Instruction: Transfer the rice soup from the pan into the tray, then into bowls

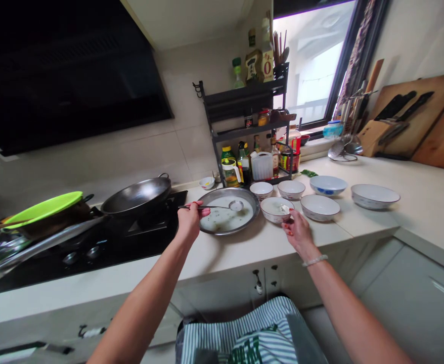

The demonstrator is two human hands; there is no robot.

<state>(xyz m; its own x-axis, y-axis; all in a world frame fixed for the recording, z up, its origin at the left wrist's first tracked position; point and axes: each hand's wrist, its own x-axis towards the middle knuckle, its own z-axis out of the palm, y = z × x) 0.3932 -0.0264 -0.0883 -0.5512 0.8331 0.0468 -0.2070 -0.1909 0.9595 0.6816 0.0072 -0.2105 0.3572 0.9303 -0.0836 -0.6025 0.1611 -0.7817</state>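
Observation:
My left hand is closed around the handle of a metal ladle, whose head is over a wide metal basin. The basin holds a cloudy whitish liquid with darker bits in it. My right hand pinches the right rim of a small patterned bowl beside the basin. Pale liquid fills that bowl, and a small glossy whitish piece shows near my fingers; I cannot make out what it is. Other bowls stand around it, including a white bowl on its right.
A wok and a pot topped with a bright green basket sit on the black stove at left. Behind the bowls stands a black rack of bottles. A knife block and cutting boards are at right.

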